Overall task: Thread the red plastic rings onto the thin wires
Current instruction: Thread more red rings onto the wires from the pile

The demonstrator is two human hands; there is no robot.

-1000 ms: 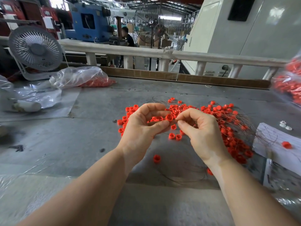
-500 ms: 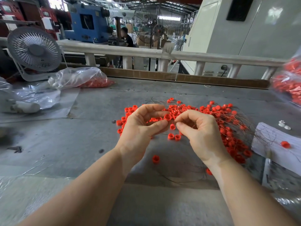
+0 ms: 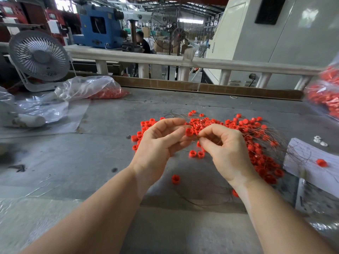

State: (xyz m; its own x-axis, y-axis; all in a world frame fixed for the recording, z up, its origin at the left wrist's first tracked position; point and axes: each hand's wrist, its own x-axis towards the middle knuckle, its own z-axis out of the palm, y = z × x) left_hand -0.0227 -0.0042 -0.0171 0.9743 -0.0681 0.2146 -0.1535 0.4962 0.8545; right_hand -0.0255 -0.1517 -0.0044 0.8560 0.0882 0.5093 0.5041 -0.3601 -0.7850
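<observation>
Hands meet above the grey metal worktable (image 3: 102,162), w/ both forearms reaching in from the bottom edge. Left hand (image 3: 157,143) pinches one small red plastic ring (image 3: 189,132) betw. thumb and forefinger, other fingers curled underneath. Right hand (image 3: 223,149) has thumb and forefinger tips pressed together just beside that ring, apparently nipping a thin wire end; the wire there is too fine to make out for certain. Remaining right fingers are curled in.

Loose pile of red plastic rings (image 3: 256,143) spreads over the table behind and right of the hands, tangled w/ a bundle of thin dark wires (image 3: 271,132). Two rings lie side by side just below the fingertips, and one single red ring (image 3: 175,179) sits apart, near the left wrist.

Far left: white desk fan (image 3: 39,57) upright at the table edge, next to a clear plastic bag of red rings (image 3: 91,88). Right edge: another bag of red rings (image 3: 324,96), blurred. White paper sheet (image 3: 300,158) at right carries one more red ring (image 3: 321,162). White railing (image 3: 183,60) runs along the back.
</observation>
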